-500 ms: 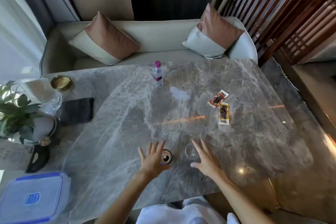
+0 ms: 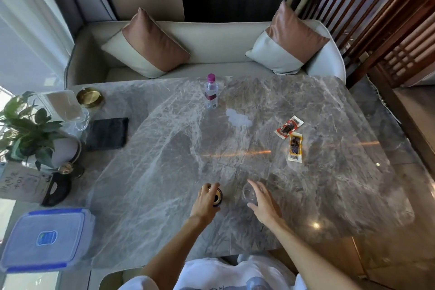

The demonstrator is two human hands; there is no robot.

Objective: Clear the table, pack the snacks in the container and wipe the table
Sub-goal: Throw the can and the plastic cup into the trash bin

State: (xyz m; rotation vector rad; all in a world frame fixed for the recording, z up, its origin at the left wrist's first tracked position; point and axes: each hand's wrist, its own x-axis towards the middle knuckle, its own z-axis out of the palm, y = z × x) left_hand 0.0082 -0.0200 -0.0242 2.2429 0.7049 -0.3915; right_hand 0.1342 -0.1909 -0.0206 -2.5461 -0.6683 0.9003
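Left hand (image 2: 205,202) is now closing around the can (image 2: 217,197); right hand (image 2: 264,202) is now wrapping the glass (image 2: 250,194).

- Both forearms are bare right up to where the picture ends; no sleeves, watch or bracelet show on them.
- The left hand (image 2: 206,200) and right hand (image 2: 264,203) wear no gloves, and no rings show.
- A white top (image 2: 211,273) covers the torso, with a faint grey-blue print near the bottom edge.
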